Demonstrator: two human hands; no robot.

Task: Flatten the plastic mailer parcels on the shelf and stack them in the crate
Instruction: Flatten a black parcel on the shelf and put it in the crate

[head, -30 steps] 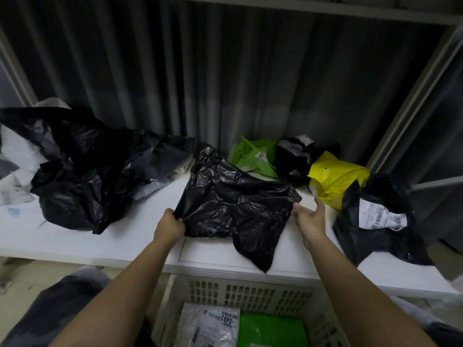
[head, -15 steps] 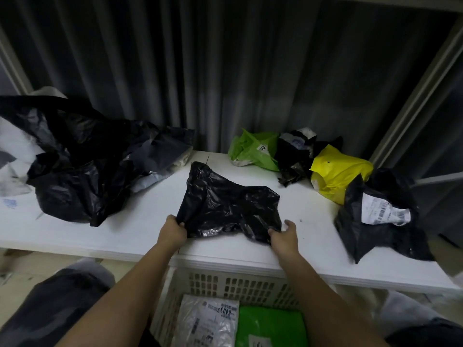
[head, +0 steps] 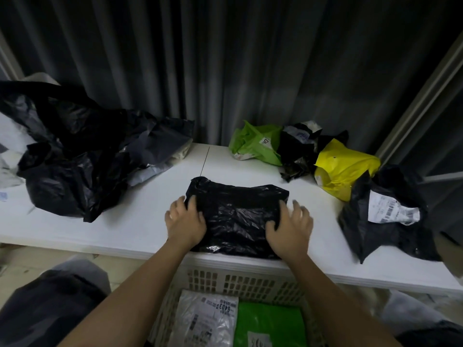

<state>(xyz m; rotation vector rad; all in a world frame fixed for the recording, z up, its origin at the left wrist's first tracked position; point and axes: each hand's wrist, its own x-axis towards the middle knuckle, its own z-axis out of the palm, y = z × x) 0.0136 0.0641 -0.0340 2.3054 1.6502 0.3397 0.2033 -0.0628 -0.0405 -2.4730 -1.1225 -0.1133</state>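
Observation:
A crumpled black plastic mailer (head: 238,216) lies on the white shelf (head: 130,221) near its front edge. My left hand (head: 185,221) rests flat on its left side and my right hand (head: 290,226) on its right side, fingers spread and pressing down. Directly below the shelf edge stands a white perforated crate (head: 250,279). It holds a grey mailer with a label (head: 208,319) beside a green mailer (head: 270,324). Both lie flat.
A big heap of black and grey bags (head: 75,156) fills the shelf's left. At the back right lie a green mailer (head: 255,144), a small black one (head: 298,151), a yellow one (head: 345,169) and a black labelled one (head: 383,216). A grey curtain hangs behind.
The black mailer was pulled toward the front edge and laid down. Both hands let go of its corners and now press on top of it.

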